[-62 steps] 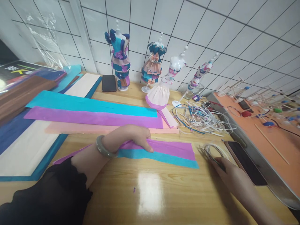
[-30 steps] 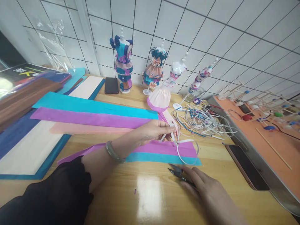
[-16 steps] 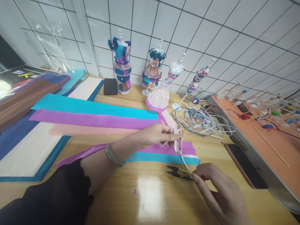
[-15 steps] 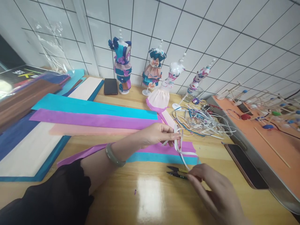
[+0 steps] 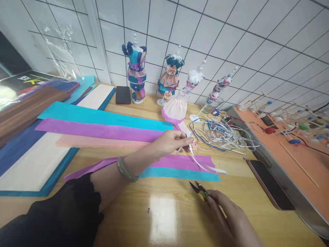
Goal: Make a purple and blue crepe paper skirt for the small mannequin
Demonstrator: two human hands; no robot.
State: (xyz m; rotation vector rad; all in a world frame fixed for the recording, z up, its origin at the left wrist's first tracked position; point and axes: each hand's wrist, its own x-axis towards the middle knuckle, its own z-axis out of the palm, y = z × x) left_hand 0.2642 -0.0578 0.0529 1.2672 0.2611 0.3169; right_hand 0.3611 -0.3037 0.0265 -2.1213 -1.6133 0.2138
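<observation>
My left hand [image 5: 177,141] pinches a thin white ribbon [image 5: 196,161], whose loose ends hang down to the right over purple and turquoise strips. Lower right, my right hand [image 5: 228,209] is wrapped round a pair of thread snips [image 5: 202,191], their dark blades apart and pointing up and left. A purple strip [image 5: 200,161] and a turquoise strip [image 5: 177,173] lie on the table beneath the left hand. Just behind that hand is a small dress form [image 5: 183,92] in a pale skirt with a purple hem.
Several dressed miniature forms [image 5: 137,72] stand along the tiled wall. A tangle of cords and ribbons [image 5: 226,133] lies right of them. One phone [image 5: 271,185] rests at the right, another phone [image 5: 123,95] at the back. Coloured sheets [image 5: 23,164] cover the left side.
My right hand has picked the snips up off the table and now grips them. The ribbon in my left hand hangs straighter, with fewer loops.
</observation>
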